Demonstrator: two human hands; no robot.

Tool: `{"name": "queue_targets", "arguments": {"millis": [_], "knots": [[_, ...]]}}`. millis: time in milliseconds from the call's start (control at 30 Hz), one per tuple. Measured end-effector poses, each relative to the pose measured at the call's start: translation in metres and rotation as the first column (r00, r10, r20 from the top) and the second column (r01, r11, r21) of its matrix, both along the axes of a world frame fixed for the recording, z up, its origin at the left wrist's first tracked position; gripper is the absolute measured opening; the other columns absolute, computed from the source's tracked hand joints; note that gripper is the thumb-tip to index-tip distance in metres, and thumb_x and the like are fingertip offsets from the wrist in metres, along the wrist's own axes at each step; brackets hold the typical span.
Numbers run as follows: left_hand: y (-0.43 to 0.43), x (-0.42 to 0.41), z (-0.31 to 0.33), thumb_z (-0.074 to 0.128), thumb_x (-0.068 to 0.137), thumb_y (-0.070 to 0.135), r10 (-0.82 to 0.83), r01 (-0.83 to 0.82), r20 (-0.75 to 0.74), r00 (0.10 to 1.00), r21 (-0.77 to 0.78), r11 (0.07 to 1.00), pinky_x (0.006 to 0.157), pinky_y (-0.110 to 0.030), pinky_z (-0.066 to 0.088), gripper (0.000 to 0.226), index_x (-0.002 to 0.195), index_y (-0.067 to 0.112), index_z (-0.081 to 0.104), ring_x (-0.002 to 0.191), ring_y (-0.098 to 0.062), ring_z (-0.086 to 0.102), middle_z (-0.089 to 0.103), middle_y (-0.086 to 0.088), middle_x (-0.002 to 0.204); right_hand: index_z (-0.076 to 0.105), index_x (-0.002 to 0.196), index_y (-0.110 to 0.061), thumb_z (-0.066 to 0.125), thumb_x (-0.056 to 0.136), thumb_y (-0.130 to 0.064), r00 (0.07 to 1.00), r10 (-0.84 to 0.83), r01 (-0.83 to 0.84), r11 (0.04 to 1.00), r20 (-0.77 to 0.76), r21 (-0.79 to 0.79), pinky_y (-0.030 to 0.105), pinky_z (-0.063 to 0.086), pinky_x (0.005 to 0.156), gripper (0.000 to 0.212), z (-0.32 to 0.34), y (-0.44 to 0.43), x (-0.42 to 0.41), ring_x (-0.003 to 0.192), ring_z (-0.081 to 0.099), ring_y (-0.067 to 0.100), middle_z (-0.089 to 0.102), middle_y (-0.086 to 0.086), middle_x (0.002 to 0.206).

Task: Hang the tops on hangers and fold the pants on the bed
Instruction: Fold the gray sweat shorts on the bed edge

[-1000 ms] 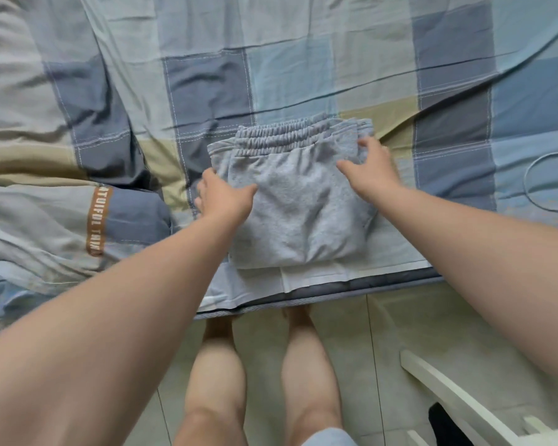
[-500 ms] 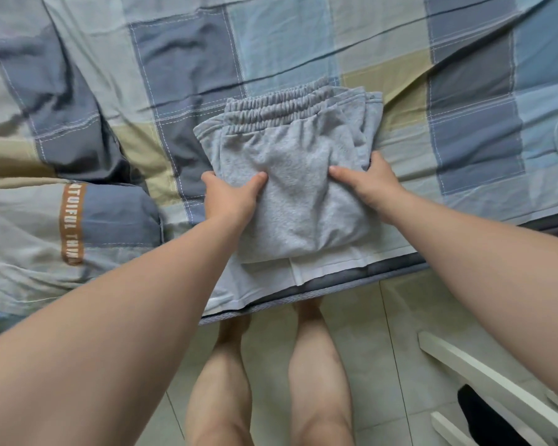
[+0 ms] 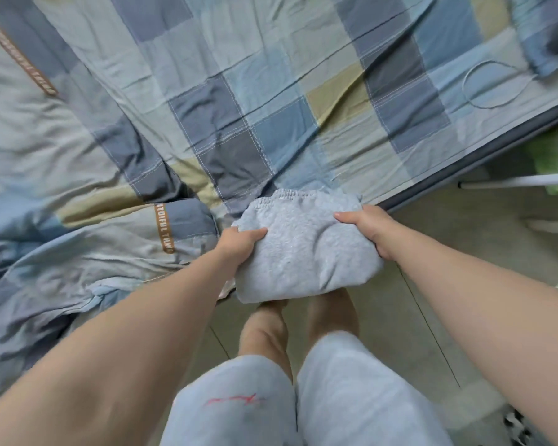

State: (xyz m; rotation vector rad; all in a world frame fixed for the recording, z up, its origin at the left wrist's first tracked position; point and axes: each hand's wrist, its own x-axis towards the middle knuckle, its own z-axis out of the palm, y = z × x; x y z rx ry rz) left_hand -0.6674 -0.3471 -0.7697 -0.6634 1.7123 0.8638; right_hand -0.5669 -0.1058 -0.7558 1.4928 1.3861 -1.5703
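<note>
Folded grey pants (image 3: 303, 252), waistband away, held at the near edge of the bed (image 3: 271, 91), half over the floor (image 3: 400, 317). Gripped at either side by left hand (image 3: 242, 243) and right hand (image 3: 371, 230), thumbs on top. Bunched quilt (image 3: 78, 252) just left

pants (image 3: 303, 252) gripped, lifted off bed (image 3: 271, 91), twd body

The person wears light grey shorts (image 3: 351, 397) with a red scribbled mark (image 3: 232, 400).
</note>
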Motion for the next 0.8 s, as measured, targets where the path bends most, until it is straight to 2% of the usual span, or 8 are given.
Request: {"name": "queue_targets", "arguments": {"millis": [133, 267, 333, 400, 500, 567, 700, 800], "knots": [[-0.011, 0.024, 0.067, 0.078, 0.086, 0.034, -0.07, 0.069, 0.042, 0.997, 0.023, 0.997, 0.071, -0.035, 0.056, 0.054, 0.122, 0.005, 0.051, 0.088, -0.027, 0.069, 0.067, -0.006, 0.104, 0.068, 0.11, -0.008, 0.075, 0.086, -0.014, 0.98, -0.197, 0.197, 0.98, -0.015, -0.017, 0.037, 0.056, 0.075, 0.026, 0.066, -0.018, 0.048, 0.086, 0.071, 0.029, 0.073, 0.015, 0.102], [-0.003, 0.039, 0.129, 0.083, 0.074, 0.044, -0.133, 0.135, -0.039, 0.99, 0.069, 0.988, 0.086, -0.04, 0.057, 0.065, 0.12, 0.013, 0.051, 0.096, -0.029, 0.068, 0.065, -0.003, 0.113, 0.065, 0.117, -0.005, 0.073, 0.088, -0.011, 0.925, -0.368, 0.37, 0.929, -0.096, -0.002, 0.035, 0.056, 0.07, 0.031, 0.123, -0.032, 0.091, 0.083, 0.071, 0.027, 0.073, 0.015, 0.106], [0.004, 0.044, 0.15, 0.085, 0.067, 0.048, -0.179, 0.185, -0.072, 0.981, 0.097, 0.978, 0.082, -0.04, 0.06, 0.074, 0.124, 0.009, 0.059, 0.093, -0.027, 0.07, 0.069, -0.006, 0.117, 0.064, 0.117, -0.005, 0.072, 0.088, -0.009, 0.881, -0.446, 0.455, 0.89, -0.156, 0.022, 0.034, 0.056, 0.07, 0.03, 0.15, -0.035, 0.111, 0.082, 0.071, 0.025, 0.072, 0.015, 0.107], [0.015, 0.05, 0.173, 0.082, 0.075, 0.041, -0.229, 0.246, -0.126, 0.965, 0.143, 0.959, 0.077, -0.04, 0.06, 0.051, 0.114, 0.013, 0.066, 0.086, -0.025, 0.072, 0.074, -0.008, 0.105, 0.065, 0.114, -0.007, 0.073, 0.087, -0.01, 0.834, -0.508, 0.528, 0.848, -0.217, 0.043, 0.036, 0.058, 0.072, 0.028, 0.178, -0.037, 0.132, 0.083, 0.072, 0.026, 0.073, 0.015, 0.106], [0.039, 0.063, 0.206, 0.081, 0.061, 0.054, -0.344, 0.389, -0.237, 0.908, 0.176, 0.904, 0.085, -0.049, 0.059, 0.053, 0.104, 0.024, 0.071, 0.087, -0.026, 0.074, 0.077, 0.0, 0.097, 0.066, 0.113, -0.012, 0.077, 0.084, -0.016, 0.753, -0.579, 0.629, 0.773, -0.313, 0.084, 0.042, 0.059, 0.08, 0.031, 0.218, -0.035, 0.168, 0.092, 0.073, 0.028, 0.074, 0.012, 0.107], [0.059, 0.077, 0.232, 0.081, 0.068, 0.051, -0.389, 0.469, -0.324, 0.862, 0.22, 0.855, 0.083, -0.043, 0.06, 0.045, 0.104, 0.025, 0.071, 0.086, -0.022, 0.074, 0.077, 0.002, 0.097, 0.067, 0.108, -0.018, 0.078, 0.084, -0.019, 0.688, -0.616, 0.697, 0.707, -0.382, 0.115, 0.038, 0.059, 0.076, 0.026, 0.248, -0.033, 0.195, 0.09, 0.073, 0.024, 0.075, 0.007, 0.104], [0.102, 0.128, 0.285, 0.074, 0.089, 0.032, -0.441, 0.62, -0.488, 0.753, 0.303, 0.723, 0.059, -0.018, 0.053, 0.012, 0.097, 0.028, 0.066, 0.081, -0.009, 0.07, 0.072, 0.008, 0.091, 0.068, 0.109, -0.021, 0.076, 0.086, -0.02, 0.555, -0.648, 0.806, 0.573, -0.522, 0.146, 0.035, 0.057, 0.077, 0.024, 0.302, -0.033, 0.265, 0.093, 0.073, 0.02, 0.076, 0.002, 0.103], [0.125, 0.168, 0.313, 0.075, 0.088, 0.034, -0.446, 0.693, -0.57, 0.69, 0.343, 0.634, 0.068, -0.025, 0.058, 0.013, 0.097, 0.027, 0.069, 0.082, -0.009, 0.072, 0.075, 0.006, 0.091, 0.069, 0.112, -0.024, 0.076, 0.086, -0.02, 0.494, -0.636, 0.85, 0.496, -0.593, 0.176, 0.033, 0.057, 0.078, 0.027, 0.33, -0.033, 0.316, 0.094, 0.073, 0.016, 0.075, -0.001, 0.105]]}}
